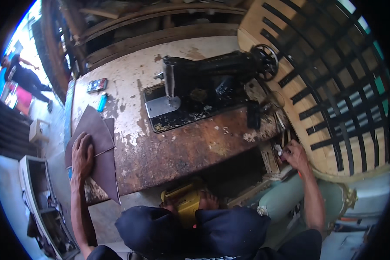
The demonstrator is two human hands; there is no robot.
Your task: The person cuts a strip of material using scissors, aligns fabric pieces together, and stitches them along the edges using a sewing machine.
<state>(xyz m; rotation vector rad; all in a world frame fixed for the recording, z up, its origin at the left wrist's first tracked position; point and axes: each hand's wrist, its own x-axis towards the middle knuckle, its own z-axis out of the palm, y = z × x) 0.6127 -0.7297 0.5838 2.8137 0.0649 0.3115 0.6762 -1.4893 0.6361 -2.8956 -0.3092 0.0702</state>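
Observation:
My left hand (82, 156) lies flat on cut pieces of dark brown material (100, 134), leather or cloth, at the table's left edge. One pointed corner of the material hangs over the front edge. My right hand (295, 155) is down at a small open wooden drawer (269, 161) below the table's right end. Its fingers are closed around something small, partly white and partly dark red, too hidden to name. Between my hands, farther back, stands a black sewing machine (203, 78) with its handwheel (264, 63) on the right.
A blue lighter (102, 102) and a small pack (97, 85) lie on the worn table (169, 158). At right leans a wooden frame (299, 112) with woven black straps. My feet rest on a yellow pedal (184, 199). A person (26, 78) stands far left.

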